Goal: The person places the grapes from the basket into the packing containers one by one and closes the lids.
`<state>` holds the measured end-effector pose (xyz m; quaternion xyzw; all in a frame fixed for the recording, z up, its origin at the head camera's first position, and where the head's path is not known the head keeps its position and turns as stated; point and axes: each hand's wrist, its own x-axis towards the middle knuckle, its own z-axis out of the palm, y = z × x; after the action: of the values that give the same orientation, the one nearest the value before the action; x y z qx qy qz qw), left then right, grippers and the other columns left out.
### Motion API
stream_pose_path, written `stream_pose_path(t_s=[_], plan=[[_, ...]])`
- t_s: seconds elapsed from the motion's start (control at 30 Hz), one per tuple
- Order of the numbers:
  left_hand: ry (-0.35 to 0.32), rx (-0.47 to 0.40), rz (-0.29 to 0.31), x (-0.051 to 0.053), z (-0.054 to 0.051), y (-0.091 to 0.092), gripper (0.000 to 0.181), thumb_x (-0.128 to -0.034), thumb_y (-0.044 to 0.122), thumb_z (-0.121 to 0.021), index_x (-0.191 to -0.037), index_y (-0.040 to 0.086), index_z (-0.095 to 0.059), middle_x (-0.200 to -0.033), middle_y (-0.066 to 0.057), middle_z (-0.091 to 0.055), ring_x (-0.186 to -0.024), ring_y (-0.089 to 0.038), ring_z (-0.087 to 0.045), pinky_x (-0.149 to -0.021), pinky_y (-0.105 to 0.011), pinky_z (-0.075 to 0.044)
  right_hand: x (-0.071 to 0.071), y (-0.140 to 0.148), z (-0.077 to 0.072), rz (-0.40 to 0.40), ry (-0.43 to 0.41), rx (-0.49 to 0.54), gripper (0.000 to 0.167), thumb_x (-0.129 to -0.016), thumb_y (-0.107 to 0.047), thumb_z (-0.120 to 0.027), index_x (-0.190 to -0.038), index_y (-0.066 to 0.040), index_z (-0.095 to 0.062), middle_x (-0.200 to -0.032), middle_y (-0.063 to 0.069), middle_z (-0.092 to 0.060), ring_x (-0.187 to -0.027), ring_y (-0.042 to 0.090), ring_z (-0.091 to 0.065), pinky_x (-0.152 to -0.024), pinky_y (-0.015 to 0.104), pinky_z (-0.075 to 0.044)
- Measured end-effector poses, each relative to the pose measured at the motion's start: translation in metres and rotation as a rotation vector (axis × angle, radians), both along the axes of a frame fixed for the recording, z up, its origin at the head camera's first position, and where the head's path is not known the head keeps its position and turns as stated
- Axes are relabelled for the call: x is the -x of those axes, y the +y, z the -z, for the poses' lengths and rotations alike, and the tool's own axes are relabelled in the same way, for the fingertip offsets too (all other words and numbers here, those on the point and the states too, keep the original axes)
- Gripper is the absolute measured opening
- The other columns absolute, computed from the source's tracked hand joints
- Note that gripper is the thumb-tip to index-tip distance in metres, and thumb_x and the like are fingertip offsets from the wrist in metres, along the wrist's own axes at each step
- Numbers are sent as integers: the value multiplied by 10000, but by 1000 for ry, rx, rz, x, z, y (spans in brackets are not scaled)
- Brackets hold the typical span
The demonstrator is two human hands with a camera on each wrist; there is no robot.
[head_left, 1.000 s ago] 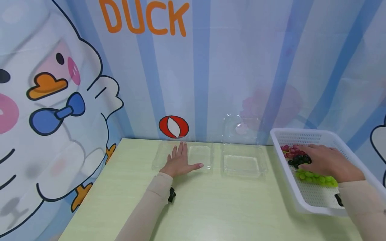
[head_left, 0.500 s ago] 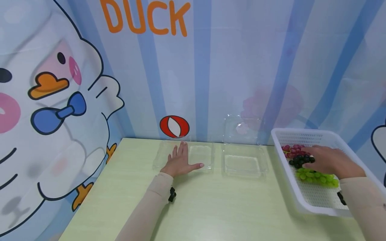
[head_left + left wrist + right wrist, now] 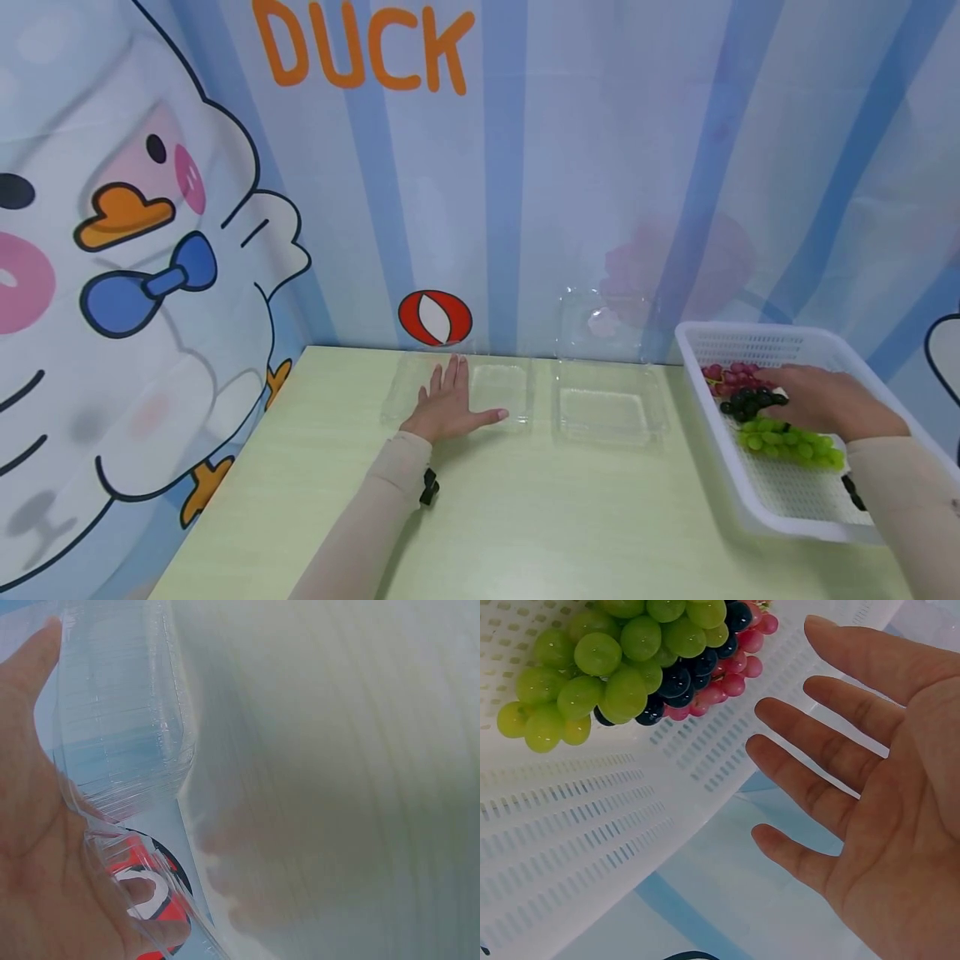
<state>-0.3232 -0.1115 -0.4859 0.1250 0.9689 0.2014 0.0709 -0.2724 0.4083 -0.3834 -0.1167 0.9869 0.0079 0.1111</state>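
Note:
My left hand (image 3: 447,410) lies with spread fingers on a clear plastic clamshell box (image 3: 501,387) at the table's back edge. In the left wrist view its thumb (image 3: 37,656) sticks out beside the see-through plastic. My right hand (image 3: 828,402) is inside the white basket, next to black grapes (image 3: 750,403). The right wrist view has its fingers (image 3: 821,746) apart and loosely bent, with nothing in them. Green grapes (image 3: 791,442) lie on the near side of the black ones, red grapes (image 3: 727,377) on the far side, partly hidden by the hand.
Right of the left hand stands a second clear box (image 3: 606,408), its lid (image 3: 600,325) raised against the printed backdrop (image 3: 555,167). The white slotted basket (image 3: 723,475) takes up the right side of the pale table (image 3: 555,508), its rim raised all round.
My right hand has drawn slightly right and its fingers have lowered beside the black grapes, uncovering more of the bunches. The left hand keeps its place on the box.

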Motion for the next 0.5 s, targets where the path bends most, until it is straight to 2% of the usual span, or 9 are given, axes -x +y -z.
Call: stream_pose_path(t_s=[0.5], plan=[[6,-1,1,1,2,0,1250,-810,823,-562,-1638,76,3,-1716,-114,47,-1559,-424,21,-1188,-698,-109,8,14,10,-3,-66,10,626,-942,-266,-718,-1429,71,-513,-1336,349,-566,-1160,539,-569,-826,605,-521]])
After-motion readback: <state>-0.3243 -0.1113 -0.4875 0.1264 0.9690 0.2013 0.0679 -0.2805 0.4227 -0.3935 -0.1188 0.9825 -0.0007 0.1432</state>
